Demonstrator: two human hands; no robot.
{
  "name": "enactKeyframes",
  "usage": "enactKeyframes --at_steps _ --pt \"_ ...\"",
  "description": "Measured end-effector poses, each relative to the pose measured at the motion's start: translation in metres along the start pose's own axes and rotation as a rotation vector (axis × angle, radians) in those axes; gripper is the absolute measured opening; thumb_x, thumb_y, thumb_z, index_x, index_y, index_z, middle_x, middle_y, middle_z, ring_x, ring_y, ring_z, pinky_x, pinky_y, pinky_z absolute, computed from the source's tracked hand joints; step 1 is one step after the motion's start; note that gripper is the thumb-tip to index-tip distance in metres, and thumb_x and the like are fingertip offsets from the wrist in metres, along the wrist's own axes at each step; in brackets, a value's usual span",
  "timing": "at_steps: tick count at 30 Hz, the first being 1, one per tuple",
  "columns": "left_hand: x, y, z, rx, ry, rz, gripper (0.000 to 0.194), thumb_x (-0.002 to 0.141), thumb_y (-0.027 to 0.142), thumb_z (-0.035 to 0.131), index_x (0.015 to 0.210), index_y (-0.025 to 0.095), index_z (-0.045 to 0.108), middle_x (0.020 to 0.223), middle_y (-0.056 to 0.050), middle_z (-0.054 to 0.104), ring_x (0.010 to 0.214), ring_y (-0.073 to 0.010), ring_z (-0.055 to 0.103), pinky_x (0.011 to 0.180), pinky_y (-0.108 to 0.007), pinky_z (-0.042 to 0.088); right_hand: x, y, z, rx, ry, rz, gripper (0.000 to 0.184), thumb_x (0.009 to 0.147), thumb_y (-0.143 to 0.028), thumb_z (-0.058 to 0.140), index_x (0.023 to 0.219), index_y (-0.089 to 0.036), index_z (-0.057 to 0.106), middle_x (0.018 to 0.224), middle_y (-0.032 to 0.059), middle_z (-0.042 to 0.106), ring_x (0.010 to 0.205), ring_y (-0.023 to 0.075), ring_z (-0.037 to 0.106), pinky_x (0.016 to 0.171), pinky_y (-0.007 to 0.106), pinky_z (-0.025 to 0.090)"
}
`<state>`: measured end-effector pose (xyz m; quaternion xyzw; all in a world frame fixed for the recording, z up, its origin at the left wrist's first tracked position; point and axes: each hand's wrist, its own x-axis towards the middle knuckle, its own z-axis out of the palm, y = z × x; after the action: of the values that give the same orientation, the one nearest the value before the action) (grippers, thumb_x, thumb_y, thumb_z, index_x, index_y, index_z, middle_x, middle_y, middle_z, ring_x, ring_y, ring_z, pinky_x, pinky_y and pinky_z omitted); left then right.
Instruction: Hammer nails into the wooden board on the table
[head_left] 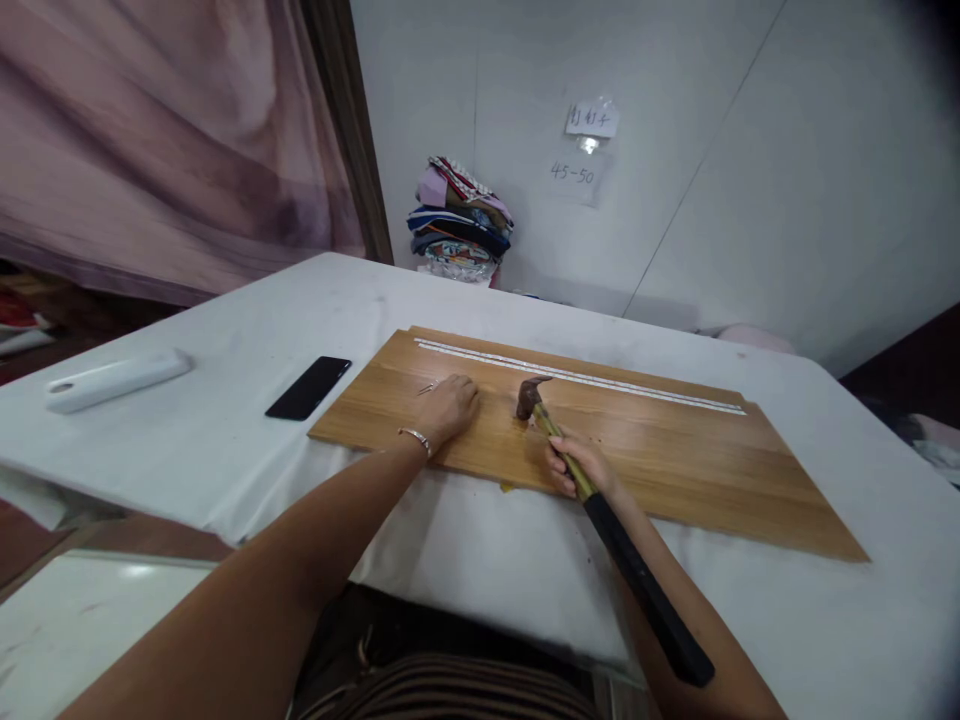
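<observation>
A claw hammer (533,397) with a rusty dark head, yellow shaft and black grip is held in my right hand (579,466). My fingers wrap around the yellow part of its shaft, and the head is over the wooden board (675,450). My left hand (448,408), with a bracelet at the wrist, rests on the board left of the hammer. Its fingers are bent and close together, and whatever is under them is hidden. A few thin nails (428,387) lie just left of that hand. Two white marked strips (577,377) run along the board's far side.
The board lies on a white-covered table (247,330). Left of it are a black phone (309,388) and a long white object with a hole (120,380). Folded cloths (461,220) are stacked by the wall, beside a pink curtain (187,130). Paper notes (592,119) hang above.
</observation>
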<state>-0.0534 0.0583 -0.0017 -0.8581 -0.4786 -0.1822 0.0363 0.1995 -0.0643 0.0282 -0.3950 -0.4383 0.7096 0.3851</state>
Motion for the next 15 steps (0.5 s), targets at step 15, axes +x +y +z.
enactKeyframes --at_steps 15 --pt "0.0003 -0.003 0.0044 0.016 0.011 0.005 0.026 0.1 0.018 0.049 0.085 0.016 0.071 0.093 -0.011 0.07 0.094 -0.0236 0.064 0.093 -0.038 0.05 -0.0028 -0.0031 -0.0027 0.0 -0.005 -0.013 0.036 0.081 -0.05 0.069 0.087 -0.025 0.043 0.057 -0.0117 0.049 0.032 0.0061 0.038 0.029 0.018 0.029"
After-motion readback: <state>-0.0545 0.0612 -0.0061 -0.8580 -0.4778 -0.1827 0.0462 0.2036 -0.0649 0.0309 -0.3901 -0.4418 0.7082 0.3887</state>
